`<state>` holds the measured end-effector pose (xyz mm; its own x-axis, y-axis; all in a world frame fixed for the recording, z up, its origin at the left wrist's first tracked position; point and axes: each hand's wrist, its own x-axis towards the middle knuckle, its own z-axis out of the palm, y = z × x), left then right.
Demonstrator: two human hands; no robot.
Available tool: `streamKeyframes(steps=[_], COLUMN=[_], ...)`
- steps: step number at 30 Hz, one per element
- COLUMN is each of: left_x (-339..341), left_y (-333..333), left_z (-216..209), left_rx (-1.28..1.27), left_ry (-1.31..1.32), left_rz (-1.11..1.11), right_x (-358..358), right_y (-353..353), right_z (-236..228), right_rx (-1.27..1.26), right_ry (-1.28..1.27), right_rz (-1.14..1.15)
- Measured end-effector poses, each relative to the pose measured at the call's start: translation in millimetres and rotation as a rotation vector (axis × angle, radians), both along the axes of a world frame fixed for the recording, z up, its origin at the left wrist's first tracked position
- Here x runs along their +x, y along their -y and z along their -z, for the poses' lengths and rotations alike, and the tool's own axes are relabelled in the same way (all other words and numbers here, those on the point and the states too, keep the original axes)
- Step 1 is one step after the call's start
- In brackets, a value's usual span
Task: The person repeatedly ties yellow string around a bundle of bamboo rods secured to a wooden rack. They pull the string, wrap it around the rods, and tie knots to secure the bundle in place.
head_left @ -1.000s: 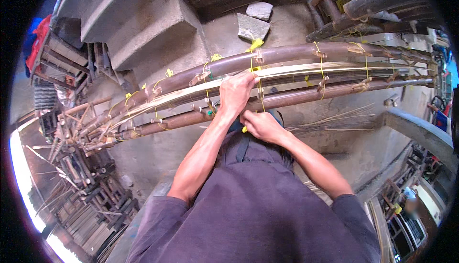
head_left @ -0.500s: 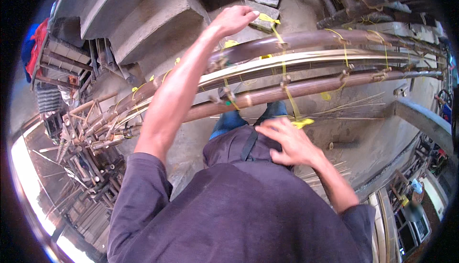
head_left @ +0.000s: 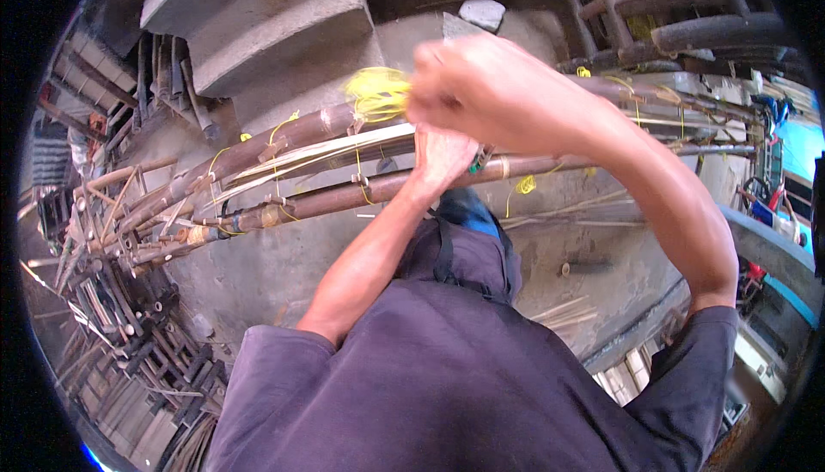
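My right hand (head_left: 460,94) is closed in a fist over the far bamboo pole (head_left: 296,132), blurred by motion. A blurred bundle of yellow string (head_left: 379,94) sticks out on its left side. My left hand (head_left: 444,154) is just below, reaching up between the poles, its fingers hidden behind the right hand. The near bamboo pole (head_left: 331,197) runs alongside, with pale split strips (head_left: 314,152) lying between the two poles. Short yellow ties hang at intervals along both poles. Another small tangle of yellow string (head_left: 526,184) shows right of my left wrist.
Concrete steps (head_left: 266,34) rise at the far left. A pale stone (head_left: 482,14) lies beyond the poles. Stacked bamboo frames (head_left: 163,334) crowd the left side, and thicker frames (head_left: 619,8) stand at the far right. Loose strips (head_left: 563,317) lie on the floor at right.
My right hand has risen from near my waist to the poles and closed. My left hand has come down from beyond the far pole to beneath it. The view has shifted along the poles.
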<state>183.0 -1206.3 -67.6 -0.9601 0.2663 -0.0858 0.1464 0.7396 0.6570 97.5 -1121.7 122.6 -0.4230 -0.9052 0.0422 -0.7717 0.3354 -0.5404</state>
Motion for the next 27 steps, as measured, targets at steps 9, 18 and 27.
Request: streamKeyframes(steps=[9,18,27], left_x=[-3.4,-18.0,-173.2], left_y=[-8.4,5.7,-8.6], left_z=[4.8,-41.2,39.2], left_rx=[0.039,0.311,0.38], left_ry=[-0.074,0.059,0.691], left_rz=[-0.148,-0.055,-0.248], right_x=[-56.1,145.1,152.0], right_y=[-38.0,-42.2,-69.2], right_z=[199.6,218.3,227.1], right_rx=[-0.826,-0.245,-0.146], right_ry=[1.127,0.327,0.298], right_rz=[0.847,0.209,0.354])
